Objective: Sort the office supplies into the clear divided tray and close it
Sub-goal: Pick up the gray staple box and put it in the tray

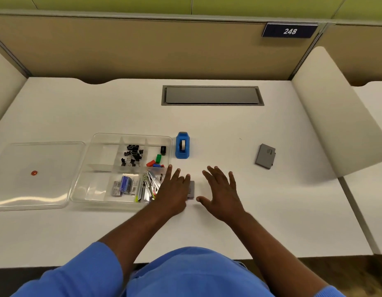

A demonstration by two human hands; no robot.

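The clear divided tray [95, 138] lies left of centre on the white desk. Its compartments hold black binder clips [131, 155], coloured erasers [156, 161], staple boxes [124, 186] and several metal clips [150, 184]. My left hand [174, 189] lies flat with straight fingers over a small grey box [191, 189] just right of the tray. My right hand [221, 194] hovers open beside it, fingers spread. A blue tape dispenser [182, 145] stands right of the tray. A grey case [265, 156] lies further right.
The tray's clear lid [35, 174] lies flat to the left of the tray with a small orange dot [34, 173] on it. A grey cable hatch [212, 95] sits in the desk's back. A white divider panel [335, 116] rises on the right.
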